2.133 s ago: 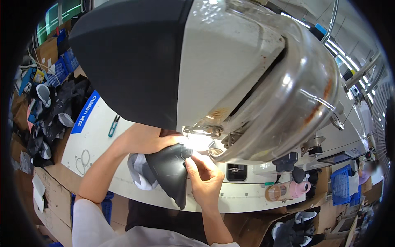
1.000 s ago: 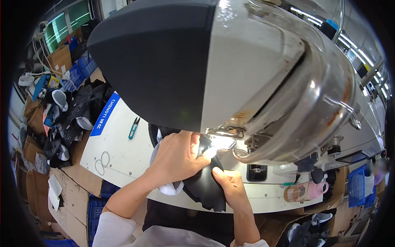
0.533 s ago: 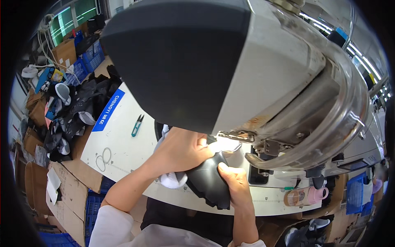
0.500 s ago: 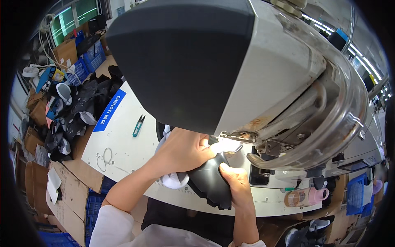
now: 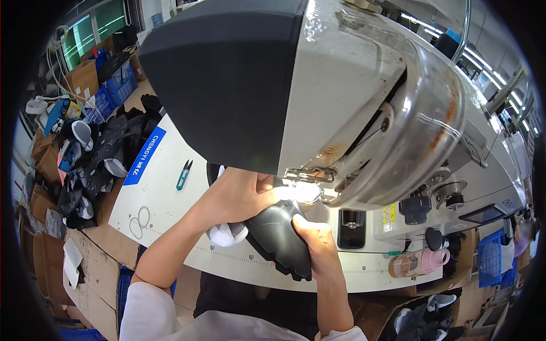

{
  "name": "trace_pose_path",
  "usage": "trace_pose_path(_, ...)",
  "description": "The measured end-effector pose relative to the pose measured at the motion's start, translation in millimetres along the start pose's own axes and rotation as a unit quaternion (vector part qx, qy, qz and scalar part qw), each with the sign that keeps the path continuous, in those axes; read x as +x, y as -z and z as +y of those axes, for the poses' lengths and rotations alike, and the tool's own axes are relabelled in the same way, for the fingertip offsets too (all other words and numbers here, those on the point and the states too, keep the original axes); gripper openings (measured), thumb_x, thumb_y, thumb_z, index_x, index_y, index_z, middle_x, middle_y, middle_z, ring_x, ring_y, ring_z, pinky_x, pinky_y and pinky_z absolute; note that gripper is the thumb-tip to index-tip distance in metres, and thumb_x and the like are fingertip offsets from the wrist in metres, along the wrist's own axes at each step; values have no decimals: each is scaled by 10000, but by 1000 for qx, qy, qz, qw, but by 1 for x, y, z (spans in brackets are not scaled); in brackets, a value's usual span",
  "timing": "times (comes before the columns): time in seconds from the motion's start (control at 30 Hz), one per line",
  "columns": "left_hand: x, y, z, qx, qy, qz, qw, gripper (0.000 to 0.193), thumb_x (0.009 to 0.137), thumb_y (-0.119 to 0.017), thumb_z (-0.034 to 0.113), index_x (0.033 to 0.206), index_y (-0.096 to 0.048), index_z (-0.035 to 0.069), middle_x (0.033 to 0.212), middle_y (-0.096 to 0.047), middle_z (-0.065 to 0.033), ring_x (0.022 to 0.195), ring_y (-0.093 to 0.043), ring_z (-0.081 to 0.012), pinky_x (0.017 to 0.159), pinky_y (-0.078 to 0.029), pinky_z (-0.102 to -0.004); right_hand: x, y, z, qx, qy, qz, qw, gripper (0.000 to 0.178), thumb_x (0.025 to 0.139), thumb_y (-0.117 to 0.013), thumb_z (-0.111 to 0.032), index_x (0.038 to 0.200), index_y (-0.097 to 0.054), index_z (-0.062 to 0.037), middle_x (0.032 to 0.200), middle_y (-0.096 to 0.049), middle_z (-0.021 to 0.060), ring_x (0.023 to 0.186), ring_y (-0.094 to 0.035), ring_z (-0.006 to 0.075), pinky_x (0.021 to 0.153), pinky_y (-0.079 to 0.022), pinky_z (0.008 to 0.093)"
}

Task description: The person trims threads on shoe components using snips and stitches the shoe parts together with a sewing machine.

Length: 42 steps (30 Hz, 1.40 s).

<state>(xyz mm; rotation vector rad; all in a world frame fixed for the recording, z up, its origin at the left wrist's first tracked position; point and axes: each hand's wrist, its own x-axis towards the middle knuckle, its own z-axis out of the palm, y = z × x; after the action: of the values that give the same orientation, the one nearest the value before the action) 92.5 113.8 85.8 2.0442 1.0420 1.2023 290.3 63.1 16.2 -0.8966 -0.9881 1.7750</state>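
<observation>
A black shoe upper (image 5: 278, 238) with a notched edge and white padded lining lies under the lit needle area of a sewing machine (image 5: 335, 102). My left hand (image 5: 236, 196) grips the upper near the machine's foot, its fingertips partly lost in the glare and behind the machine head. With the thumb on top, my right hand (image 5: 315, 241) pinches the upper's right edge. The stitching point itself is washed out by the lamp, so the needle cannot be made out.
Teal thread snips (image 5: 183, 175) and a loop of cord (image 5: 139, 221) lie on the white table (image 5: 165, 199). A pink-lidded bottle (image 5: 419, 262) stands at right. Black shoe parts (image 5: 108, 153) are heaped at left, near blue crates (image 5: 122, 82) and cardboard.
My view has shifted, showing more of the machine's right side. Both hands keep their hold on the shoe upper, which stays by the needle area.
</observation>
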Motion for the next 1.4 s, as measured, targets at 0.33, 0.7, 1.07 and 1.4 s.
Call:
trace_pose_path(0.33,7,7,-13,47,37,-65,996,331,758,-748,85,659,-438,24,559,-356,10,529,-329,-93,495,-269,-317,3,-15,-1,-19,32,33,999,363,1029,-554,-247,851,-688,40,728,-674,61,591,-586,83,534,-452,232)
trace_pose_path(0.7,26,33,-30,58,121,-204,970,346,741,-844,320,709,-636,45,632,-579,-3,586,-516,-125,550,-415,-304,9,-31,6,-72,81,76,991,432,1061,-515,-273,728,-613,-15,629,-547,-39,576,-439,35,506,-343,241)
trace_pose_path(1.07,40,41,-23,104,120,-230,960,326,757,-840,342,753,-674,62,688,-630,-5,621,-561,-149,586,-452,-305,13,-35,8,-101,55,112,987,374,1058,-518,-249,772,-622,-32,686,-529,-51,620,-431,32,544,-335,240)
trace_pose_path(1.4,40,45,-33,99,72,-210,970,312,776,-832,341,850,-711,63,791,-689,-36,703,-637,-170,648,-503,-297,14,-39,5,-142,86,124,978,341,1046,-527,-210,777,-630,-28,679,-514,-61,626,-428,33,546,-330,246)
